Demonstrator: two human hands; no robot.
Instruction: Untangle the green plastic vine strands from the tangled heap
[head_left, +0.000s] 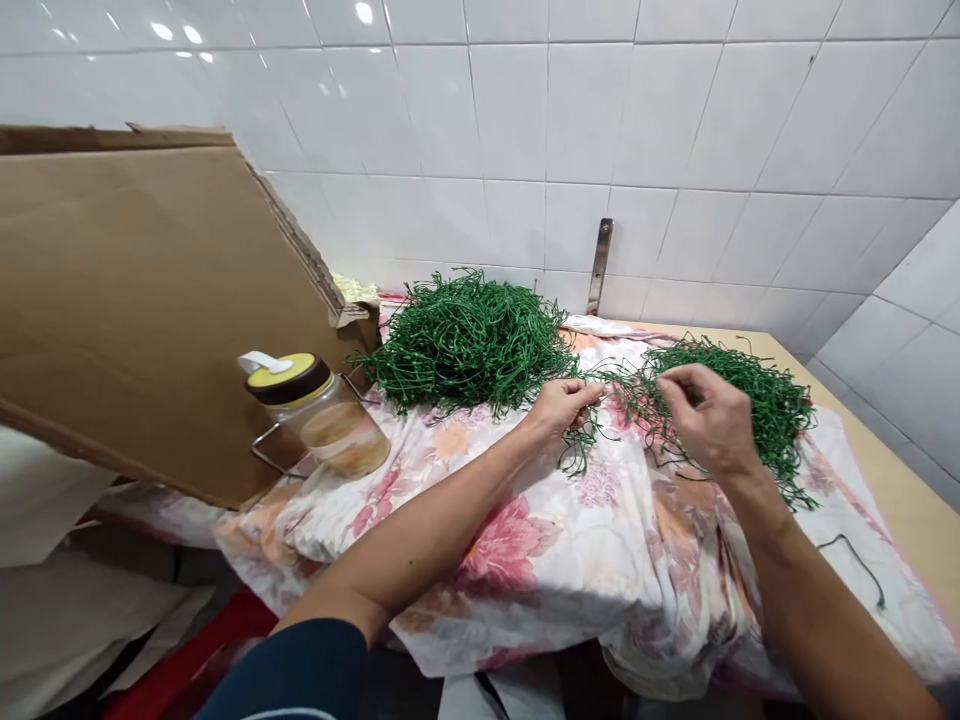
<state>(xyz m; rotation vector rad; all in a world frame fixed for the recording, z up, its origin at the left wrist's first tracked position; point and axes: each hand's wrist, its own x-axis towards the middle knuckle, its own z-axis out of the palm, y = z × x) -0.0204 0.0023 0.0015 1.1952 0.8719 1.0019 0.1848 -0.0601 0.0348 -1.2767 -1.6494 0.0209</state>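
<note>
My left hand [564, 408] is closed in a pinch on a few thin green cords [579, 440], some hanging below the fingers. My right hand [709, 415] is also closed, thumb against curled fingers; what it holds, if anything, is too small to make out. Loose green strands [630, 385] lie between the two hands. Behind my left hand rises a big tangled heap of green cords [472, 340], many with small knobbed ends. A second, lower heap of green cords [776, 405] lies beside and behind my right hand.
A floral cloth [517, 540] covers much of the wooden table [922, 500]. At the left, a clear jar [341, 430] with a yellow-and-brown lid leans in a wire holder by a large cardboard box [150, 300]. One loose strand [862, 565] lies near my right forearm. White tiles stand behind.
</note>
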